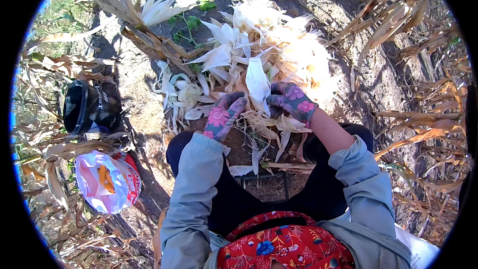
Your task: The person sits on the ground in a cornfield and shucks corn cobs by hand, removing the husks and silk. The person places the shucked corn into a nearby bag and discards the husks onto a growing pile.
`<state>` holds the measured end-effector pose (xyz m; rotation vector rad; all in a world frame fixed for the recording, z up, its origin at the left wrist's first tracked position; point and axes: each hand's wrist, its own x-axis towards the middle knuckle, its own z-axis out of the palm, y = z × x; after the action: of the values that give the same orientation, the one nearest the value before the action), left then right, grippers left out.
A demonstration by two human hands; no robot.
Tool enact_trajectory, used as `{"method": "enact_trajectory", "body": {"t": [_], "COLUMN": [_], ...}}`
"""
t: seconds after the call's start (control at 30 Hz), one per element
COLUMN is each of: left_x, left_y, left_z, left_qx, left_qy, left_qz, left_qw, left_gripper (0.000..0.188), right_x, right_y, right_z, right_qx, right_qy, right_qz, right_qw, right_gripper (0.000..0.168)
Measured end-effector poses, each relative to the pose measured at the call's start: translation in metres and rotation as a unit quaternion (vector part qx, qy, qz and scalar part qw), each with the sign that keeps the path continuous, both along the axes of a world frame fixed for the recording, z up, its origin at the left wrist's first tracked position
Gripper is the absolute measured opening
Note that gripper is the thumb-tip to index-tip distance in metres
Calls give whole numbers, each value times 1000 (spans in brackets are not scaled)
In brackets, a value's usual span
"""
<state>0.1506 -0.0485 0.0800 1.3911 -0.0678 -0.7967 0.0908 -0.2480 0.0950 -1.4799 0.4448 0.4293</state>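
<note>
A pale, dry corn husk leaf (257, 80) stands up from my right hand (293, 101), pinched at its lower edge. Both hands wear grey gloves with pink flowers. To the left of the leaf is my left hand (225, 115), its fingers curled towards the thumb; whether anything thin is between them cannot be made out. Under and beyond both hands spreads a heap of stripped corn husks (227, 50), partly washed out by sunlight on its right side. Loose husk shreds lie between my knees.
On the left, a black plastic bucket (91, 106) lies tipped on its side. Nearer me stands a plastic bag (129, 181) holding several yellow corn cobs (106, 179). A dry corn stalk (112, 5) slants in at upper left. Dry corn plants (429, 130) line the right.
</note>
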Motion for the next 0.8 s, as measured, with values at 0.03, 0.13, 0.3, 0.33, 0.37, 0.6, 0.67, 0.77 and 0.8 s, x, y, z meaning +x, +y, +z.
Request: {"method": "enact_trajectory", "body": {"t": [0.03,0.13,0.3,0.33,0.37,0.6,0.67,0.77,0.8], "left_x": [-2,-2,2,4,7,9,11,13,14], "left_y": [-6,-9,-14,-14,-13,-19,-19,-20,-18], "left_z": [1,4,7,4,-3,-11,-14,-16,-17], "left_qx": [-16,15,100,95,91,45,54,48,39], "left_qy": [-26,-25,-33,-28,-23,49,37,27,36], "left_qz": [-19,-87,-91,-87,-83,22,22,28,32], "left_qw": [999,996,990,991,992,998,998,998,998], "left_gripper": [36,35,31,30,30,25,25,27,29], "right_x": [-3,-14,-8,-6,-3,5,1,4,5], "right_y": [2,8,8,7,5,-30,-36,-43,-40], "right_z": [9,19,2,-3,-5,18,14,15,17], "right_qx": [-1,-14,-321,-405,-483,-523,-544,-484,-437], "right_qy": [-1,-11,-251,-320,-384,-237,-265,-237,-221], "right_qz": [8,17,79,92,102,-34,-71,-31,-38], "right_qw": [1000,1000,910,852,780,818,793,842,871], "right_gripper": [16,15,18,18,17,14,15,19,20]}}
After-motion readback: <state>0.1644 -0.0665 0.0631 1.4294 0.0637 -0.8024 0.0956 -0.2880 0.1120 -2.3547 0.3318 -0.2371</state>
